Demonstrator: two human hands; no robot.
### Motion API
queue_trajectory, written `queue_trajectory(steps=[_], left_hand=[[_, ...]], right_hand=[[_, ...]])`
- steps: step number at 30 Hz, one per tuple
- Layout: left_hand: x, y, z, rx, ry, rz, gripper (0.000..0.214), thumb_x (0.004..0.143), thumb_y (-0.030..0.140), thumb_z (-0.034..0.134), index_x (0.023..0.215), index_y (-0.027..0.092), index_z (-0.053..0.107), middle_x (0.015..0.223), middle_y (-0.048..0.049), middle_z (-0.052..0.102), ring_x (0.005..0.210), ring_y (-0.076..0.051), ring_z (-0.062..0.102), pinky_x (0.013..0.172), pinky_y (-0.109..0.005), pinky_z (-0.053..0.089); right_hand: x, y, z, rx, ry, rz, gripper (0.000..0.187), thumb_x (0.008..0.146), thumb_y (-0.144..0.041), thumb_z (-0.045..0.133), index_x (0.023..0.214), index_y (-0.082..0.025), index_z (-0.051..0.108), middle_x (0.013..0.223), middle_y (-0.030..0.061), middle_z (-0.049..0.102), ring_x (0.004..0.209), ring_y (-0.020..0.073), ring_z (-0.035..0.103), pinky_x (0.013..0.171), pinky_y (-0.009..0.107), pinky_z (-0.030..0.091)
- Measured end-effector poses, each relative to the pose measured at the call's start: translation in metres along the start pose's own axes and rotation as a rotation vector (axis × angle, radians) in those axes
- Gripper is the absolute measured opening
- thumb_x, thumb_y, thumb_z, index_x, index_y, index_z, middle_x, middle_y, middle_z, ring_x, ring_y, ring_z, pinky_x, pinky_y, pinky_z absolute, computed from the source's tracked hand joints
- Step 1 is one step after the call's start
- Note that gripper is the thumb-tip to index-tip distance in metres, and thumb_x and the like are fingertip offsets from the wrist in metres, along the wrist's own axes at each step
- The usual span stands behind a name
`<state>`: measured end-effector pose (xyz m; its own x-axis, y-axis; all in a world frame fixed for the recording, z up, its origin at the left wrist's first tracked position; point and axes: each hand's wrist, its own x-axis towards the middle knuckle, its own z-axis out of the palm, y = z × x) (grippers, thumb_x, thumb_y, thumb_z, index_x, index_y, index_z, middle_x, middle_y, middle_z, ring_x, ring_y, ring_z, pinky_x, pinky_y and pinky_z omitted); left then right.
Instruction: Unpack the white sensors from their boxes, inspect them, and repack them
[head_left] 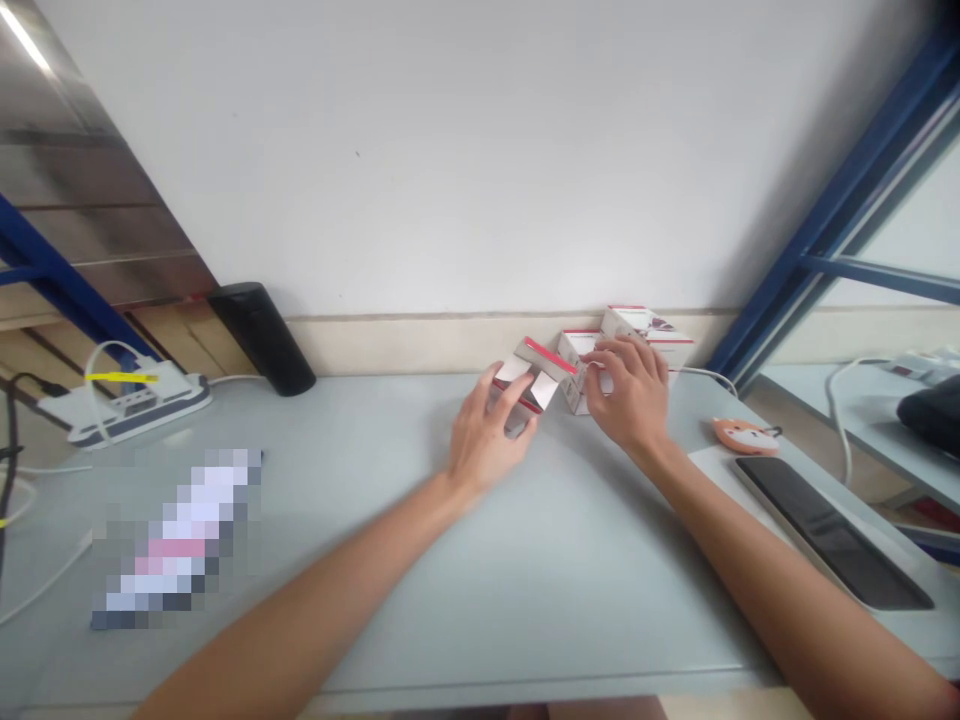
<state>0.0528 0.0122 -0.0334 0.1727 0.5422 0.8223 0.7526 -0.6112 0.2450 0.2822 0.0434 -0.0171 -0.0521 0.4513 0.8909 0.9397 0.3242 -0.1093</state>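
Left hand (487,437) holds open box (545,390) beside right hand (634,392).

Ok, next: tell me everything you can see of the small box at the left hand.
The small box is white with a red edge strip and looks like thin cardboard. The end facing the camera seems open, with pale flaps around a darker gap. It sits tilted near the back of the table, just left of other white-and-red boxes. Fingers of the left hand are on it; how firmly is unclear. Blur hides any print.
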Motion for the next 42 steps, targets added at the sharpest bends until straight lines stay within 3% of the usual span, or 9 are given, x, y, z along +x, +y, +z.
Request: queue_trajectory(steps=[7,14,19,25,30,33,37,42], left_hand=[[0.007,-0.001,-0.005,-0.031,-0.019,-0.094,0.066,0.090,0.037,0.074,0.149,0.035,0.046,0.152,-0.0092,0.055,0.122,-0.027,0.069,0.088,-0.035,0.063],[0.005,0.006,-0.007,0.005,-0.042,0.069,0.067,0.090,0.029,0.074,0.151,0.037,0.048,0.152,-0.0046,0.058,0.120,-0.024,0.071,0.096,-0.034,0.062],[0.007,0.006,-0.007,-0.012,-0.035,0.079,0.067,0.092,0.029,0.071,0.154,0.036,0.046,0.151,-0.0032,0.061,0.122,-0.023,0.071,0.095,-0.031,0.063],[0.011,0.003,-0.010,-0.088,-0.062,0.003,0.080,0.089,0.031,0.076,0.158,0.037,0.036,0.151,-0.0021,0.060,0.132,-0.021,0.064,0.100,-0.030,0.061],[0.013,0.006,-0.015,-0.114,-0.148,-0.103,0.093,0.084,0.031,0.081,0.161,0.039,0.029,0.156,-0.0025,0.056,0.135,-0.025,0.063,0.100,-0.033,0.061],[0.014,0.006,-0.016,-0.146,-0.172,-0.172,0.098,0.081,0.034,0.083,0.162,0.038,0.027,0.148,-0.0045,0.063,0.125,-0.028,0.069,0.093,-0.035,0.063],[0.013,0.004,-0.013,-0.189,-0.161,-0.251,0.094,0.078,0.037,0.085,0.157,0.032,0.034,0.135,-0.0081,0.071,0.115,-0.030,0.074,0.087,-0.038,0.063],[0.009,0.000,-0.005,-0.199,-0.113,-0.168,0.087,0.079,0.031,0.085,0.153,0.029,0.038,0.142,-0.0120,0.066,0.125,-0.029,0.069,0.095,-0.037,0.061]], right_hand=[[0.001,-0.003,-0.001,0.096,0.042,-0.040,0.019,0.095,-0.016,0.057,0.103,-0.026,0.071,0.115,0.0076,0.073,0.123,0.0304,0.063,0.105,0.050,0.046],[0.002,-0.028,-0.021,0.368,0.329,-0.218,0.029,0.092,-0.016,0.053,0.119,-0.025,0.062,0.109,0.0116,0.065,0.100,0.0275,0.067,0.088,0.046,0.057],[0.000,-0.049,-0.024,0.338,0.154,-0.301,0.024,0.090,-0.017,0.059,0.109,-0.028,0.068,0.119,0.0108,0.064,0.104,0.0276,0.067,0.090,0.046,0.058],[0.002,-0.051,-0.020,0.345,0.028,-0.120,0.026,0.099,-0.022,0.054,0.119,-0.026,0.070,0.141,0.0137,0.061,0.125,0.0307,0.062,0.106,0.050,0.051],[0.001,-0.046,-0.021,0.483,-0.346,0.037,0.041,0.109,-0.035,0.035,0.136,-0.024,0.062,0.136,0.0127,0.068,0.121,0.0296,0.066,0.103,0.048,0.053],[0.000,-0.044,-0.020,0.590,-0.499,0.103,0.046,0.111,-0.040,0.027,0.144,-0.026,0.057,0.130,0.0084,0.073,0.111,0.0267,0.071,0.095,0.043,0.057],[-0.003,-0.041,-0.016,0.604,-0.491,0.124,0.044,0.111,-0.042,0.031,0.143,-0.027,0.058,0.128,0.0069,0.074,0.110,0.0255,0.072,0.093,0.041,0.058],[-0.002,-0.039,-0.015,0.460,-0.212,0.003,0.037,0.105,-0.031,0.044,0.136,-0.027,0.065,0.154,0.0119,0.055,0.137,0.0296,0.057,0.108,0.049,0.052]])
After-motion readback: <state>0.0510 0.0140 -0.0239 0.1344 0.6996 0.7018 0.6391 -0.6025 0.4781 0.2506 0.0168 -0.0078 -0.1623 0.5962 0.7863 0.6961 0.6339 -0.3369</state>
